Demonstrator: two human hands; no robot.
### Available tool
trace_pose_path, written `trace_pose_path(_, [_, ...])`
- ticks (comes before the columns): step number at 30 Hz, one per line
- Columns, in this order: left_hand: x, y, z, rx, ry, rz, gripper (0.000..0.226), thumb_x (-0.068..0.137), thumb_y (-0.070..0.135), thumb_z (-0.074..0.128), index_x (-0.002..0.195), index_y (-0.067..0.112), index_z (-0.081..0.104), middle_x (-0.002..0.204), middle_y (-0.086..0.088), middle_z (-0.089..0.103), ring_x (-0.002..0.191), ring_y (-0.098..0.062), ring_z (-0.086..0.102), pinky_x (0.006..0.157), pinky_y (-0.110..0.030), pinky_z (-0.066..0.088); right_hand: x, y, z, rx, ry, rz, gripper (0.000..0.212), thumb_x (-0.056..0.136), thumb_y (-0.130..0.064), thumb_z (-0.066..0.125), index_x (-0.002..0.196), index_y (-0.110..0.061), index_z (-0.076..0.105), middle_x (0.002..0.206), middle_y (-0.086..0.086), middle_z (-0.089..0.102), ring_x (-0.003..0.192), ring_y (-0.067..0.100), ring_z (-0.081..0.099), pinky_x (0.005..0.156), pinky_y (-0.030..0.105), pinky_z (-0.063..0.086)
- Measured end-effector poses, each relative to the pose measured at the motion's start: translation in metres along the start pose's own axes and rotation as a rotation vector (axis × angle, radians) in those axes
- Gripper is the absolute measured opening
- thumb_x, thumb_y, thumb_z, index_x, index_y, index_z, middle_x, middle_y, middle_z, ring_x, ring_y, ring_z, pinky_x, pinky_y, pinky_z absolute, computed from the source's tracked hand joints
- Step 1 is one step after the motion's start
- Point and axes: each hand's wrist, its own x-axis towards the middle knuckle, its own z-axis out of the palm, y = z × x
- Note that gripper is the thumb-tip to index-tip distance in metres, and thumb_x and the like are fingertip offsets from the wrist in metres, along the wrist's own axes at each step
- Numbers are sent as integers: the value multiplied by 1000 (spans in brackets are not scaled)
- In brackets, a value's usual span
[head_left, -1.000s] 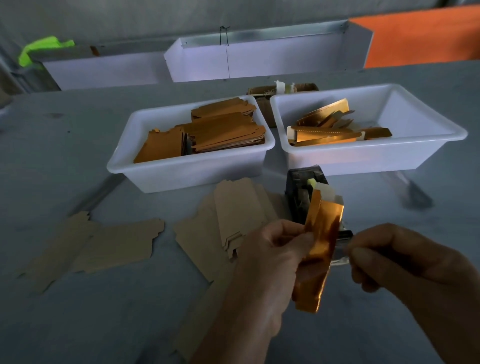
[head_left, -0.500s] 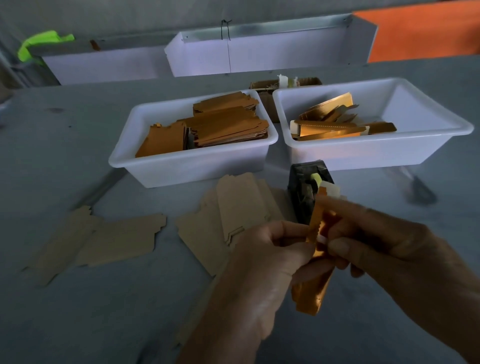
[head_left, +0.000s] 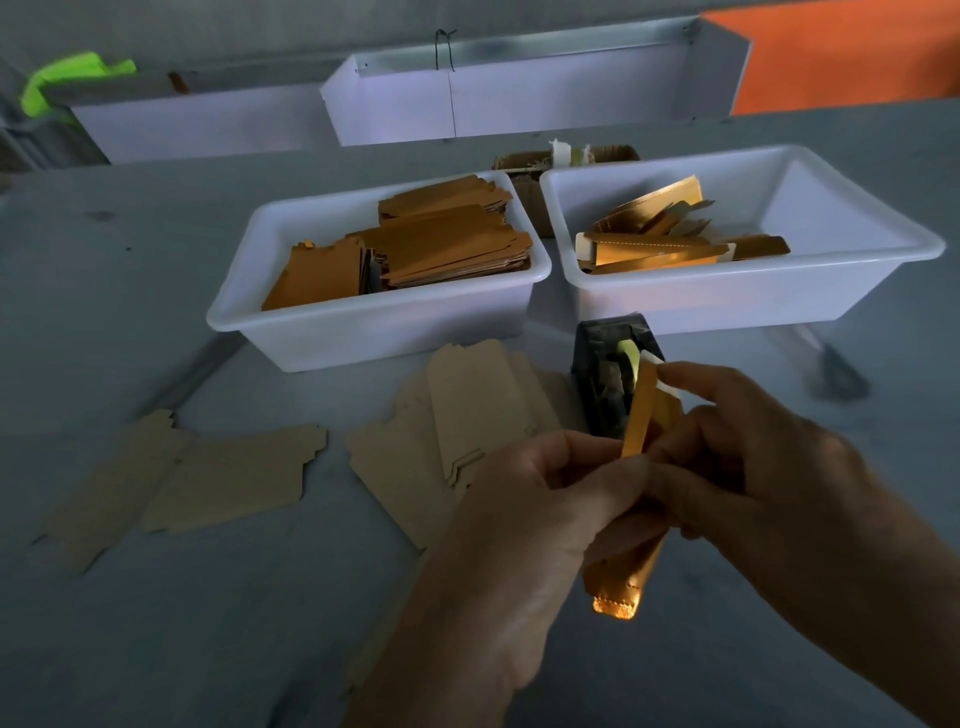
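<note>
A folded gold foil card piece (head_left: 626, 571) stands nearly upright between both hands at the lower centre. My left hand (head_left: 524, 525) grips its middle with curled fingers and thumb. My right hand (head_left: 769, 467) pinches its upper edge, fingertips beside a small white strip of tape (head_left: 655, 364) at the top. Just behind stands a black tape dispenser (head_left: 602, 374) with a yellowish tape end sticking up.
Two white tubs stand behind: the left tub (head_left: 374, 322) holds stacked flat gold blanks, the right tub (head_left: 753, 291) holds several folded gold pieces. Brown flat card blanks (head_left: 223, 478) lie on the grey table at left and centre. A small cardboard box (head_left: 524, 166) sits behind the tubs.
My right hand came in from the right, closed on the gold piece and slid up to its top edge. The piece has been folded narrower and the view shifted slightly.
</note>
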Motion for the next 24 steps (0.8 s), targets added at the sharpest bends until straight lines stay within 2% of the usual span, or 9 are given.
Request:
trace_pose_path(5, [-1,-3,4,39,100,32,13,91,12,59,89,11,71,84,-6,76,78,-20,74,64,-21,56,-1,1,7,-85,57,-30,47,74,-22,71,106,-42,43,82,-28,63,74,-11,58,70,1,40])
trace_pose_path(7, [-2,-5,6,90,143,72,16,92,14,58,84,15,73,81,-4,75,77,-19,73,60,-22,54,-2,3,10,-134,75,-35,46,74,-19,73,108,-37,47,75,-18,66,78,-11,57,69,0,40])
trace_pose_path(10, [-3,-9,12,124,203,144,23,92,13,58,78,20,74,77,-2,75,75,-18,73,65,-26,56,-5,1,13,-228,61,-34,45,75,-17,73,113,-25,51,62,-10,64,67,3,62,61,8,46])
trace_pose_path(12, [-3,-13,17,144,247,181,30,92,10,57,72,25,74,73,0,73,73,-18,73,63,-24,56,-6,-2,15,-305,66,-8,46,75,-23,69,116,-24,48,63,-9,63,53,6,59,46,15,42])
trace_pose_path(15, [-4,-17,21,149,301,226,29,92,6,56,73,20,72,74,0,74,74,-19,73,62,-22,57,-8,-4,19,-358,141,26,52,68,-37,62,115,-30,39,61,-9,61,51,17,60,46,31,46])
trace_pose_path(18, [-7,-14,19,128,351,269,27,90,1,58,72,17,71,66,-1,72,63,-14,71,51,-14,51,-6,-6,12,-386,180,98,66,58,-69,50,111,-30,39,56,-8,56,46,21,56,45,29,42])
trace_pose_path(20, [-9,-11,16,96,350,261,27,89,1,59,71,17,71,63,-2,72,59,-13,70,49,-17,51,-4,-7,6,-276,170,155,67,49,-74,47,104,-35,47,56,-8,58,47,10,56,44,26,39])
trace_pose_path(21, [-10,-9,14,89,324,234,25,89,4,60,74,20,72,66,-2,72,61,-15,72,51,-21,54,-2,-6,3,-143,139,190,59,46,-70,56,96,-39,50,60,-9,63,52,8,61,46,25,42])
trace_pose_path(24, [-12,-10,6,79,243,153,16,86,16,65,91,30,69,67,4,69,64,-15,71,60,-35,59,2,7,3,225,-67,219,32,58,-34,80,85,-35,63,67,-13,70,55,1,64,49,16,48])
